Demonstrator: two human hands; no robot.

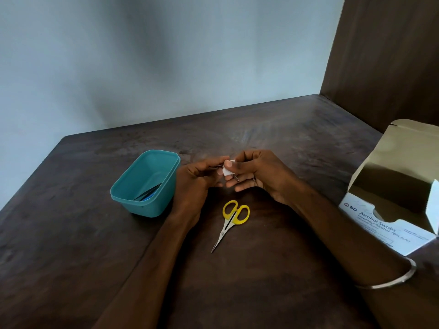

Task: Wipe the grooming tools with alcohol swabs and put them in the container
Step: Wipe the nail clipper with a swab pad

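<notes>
Yellow-handled scissors point(231, 222) lie on the tabletop point(273, 143) just below both hands. Left hand point(194, 179) fingers pinch a thin metal tool point(217, 165), right hand point(256, 173) fingers squeeze a white swab point(227, 171) around it. Teal container point(145, 184) sits left.

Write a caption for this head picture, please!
Hands wipe a thin tool with a swab; scissors wait.

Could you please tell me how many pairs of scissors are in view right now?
1. The yellow-handled scissors lie on the table, just below both hands, tips toward the camera. The teal container holds dark tools I cannot identify, so another pair may be hidden there.
</notes>
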